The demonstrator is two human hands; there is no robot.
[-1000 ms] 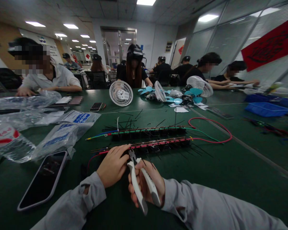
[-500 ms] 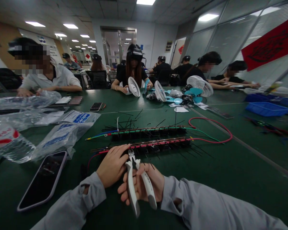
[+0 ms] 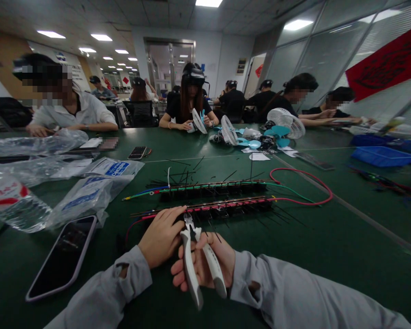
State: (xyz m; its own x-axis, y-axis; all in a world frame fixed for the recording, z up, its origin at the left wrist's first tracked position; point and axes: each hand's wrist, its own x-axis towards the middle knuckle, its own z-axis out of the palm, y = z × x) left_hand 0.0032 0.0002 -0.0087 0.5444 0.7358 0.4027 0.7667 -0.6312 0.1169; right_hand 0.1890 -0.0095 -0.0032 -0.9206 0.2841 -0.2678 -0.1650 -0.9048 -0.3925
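My right hand, palm up, holds diagonal cutters with white and grey handles. The handles are spread and the jaws point away from me. Their tips reach the near wire bundle, which has red and dark wires along a black strip. Bent over the left part of that bundle is my left hand, its fingers close together against it; its thumb is mostly hidden. Black cable-tie tails stick out from the bundle. Behind lies a second wire bundle with a green wire and more tails.
A phone, a water bottle and plastic bags lie on the left. A red wire loops on the right. Farther back are fan parts, a blue tray and several people working around the table.
The cutters and my right hand have shifted very slightly right. My left hand keeps its place on the near bundle. Across the table, a person has moved a fan part.
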